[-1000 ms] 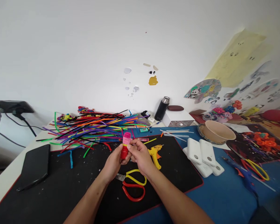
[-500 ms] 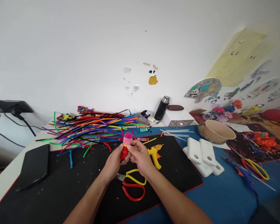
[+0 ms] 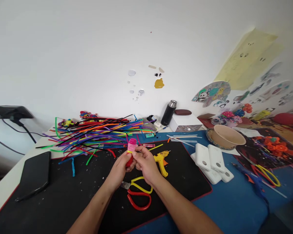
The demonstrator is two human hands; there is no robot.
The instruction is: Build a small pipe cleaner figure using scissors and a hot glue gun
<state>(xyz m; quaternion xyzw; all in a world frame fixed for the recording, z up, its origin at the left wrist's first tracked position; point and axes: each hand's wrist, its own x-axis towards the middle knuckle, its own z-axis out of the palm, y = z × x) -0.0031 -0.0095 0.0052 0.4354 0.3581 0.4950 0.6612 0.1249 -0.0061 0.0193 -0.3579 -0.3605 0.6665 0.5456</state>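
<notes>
Between my hands stands a small upright tube wound with pipe cleaners (image 3: 132,145), pink at the top, with a yellow band and a red lower part. My left hand (image 3: 121,166) is closed around its red lower part, thumb on the near side. The fingers of my right hand (image 3: 144,161) pinch at the yellow band; whether a loose strand end is in them is hidden. Just below my hands lie scissors (image 3: 139,193) with one yellow and one red handle. A yellow glue gun (image 3: 162,162) rests right beside my right hand.
A heap of colourful pipe cleaners (image 3: 92,133) spreads along the back left. A black phone (image 3: 34,174) lies on the left. To the right are white boxes (image 3: 211,162), a beige bowl (image 3: 228,136), glue sticks (image 3: 183,138) and a black flask (image 3: 168,113).
My fingers have shifted slightly on the wound tube, and my left thumb now covers more of its red part. The whole view has moved a little; the other things lie as before.
</notes>
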